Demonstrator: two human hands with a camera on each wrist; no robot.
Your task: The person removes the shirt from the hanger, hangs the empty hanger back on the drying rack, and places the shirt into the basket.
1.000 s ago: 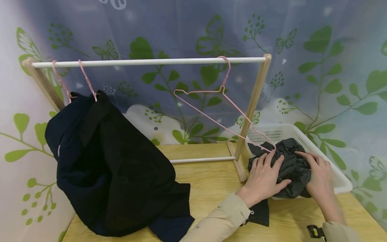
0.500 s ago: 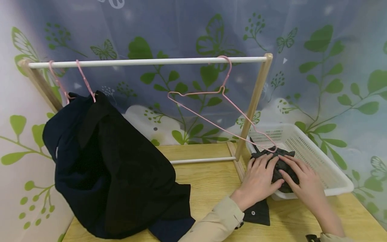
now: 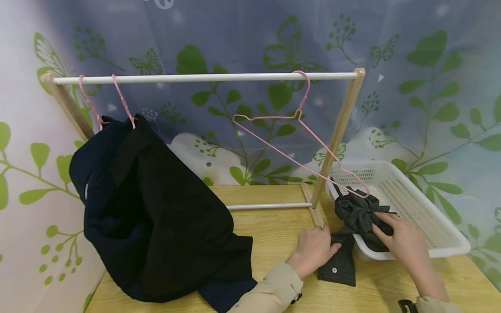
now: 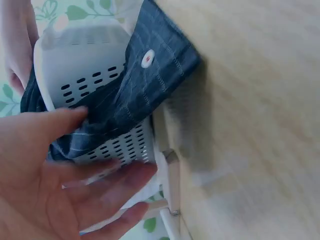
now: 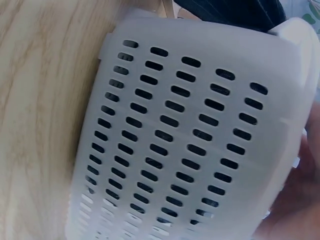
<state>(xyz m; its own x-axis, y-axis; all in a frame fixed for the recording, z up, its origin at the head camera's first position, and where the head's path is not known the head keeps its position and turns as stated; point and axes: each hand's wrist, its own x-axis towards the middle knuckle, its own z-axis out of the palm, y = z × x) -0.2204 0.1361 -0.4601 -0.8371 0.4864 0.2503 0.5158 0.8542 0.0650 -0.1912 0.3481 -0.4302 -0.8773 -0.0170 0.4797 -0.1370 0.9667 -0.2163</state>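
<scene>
Dark shirt (image 3: 354, 213) being pinched by right hand (image 3: 405, 241), bunched over basket (image 3: 450, 251) rim; buttoned end (image 3: 341, 263) outside being flanked by left hand (image 3: 312, 248), fingers loosely spread. Shirt probably best being loosened gently, clear of overhanging hanger (image 3: 299, 114).

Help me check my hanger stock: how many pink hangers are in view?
3: one hanger near the left end of the white rod, a second just right of it, both partly covered by dark clothes, and a third near the right end. Others could be hidden.
</scene>
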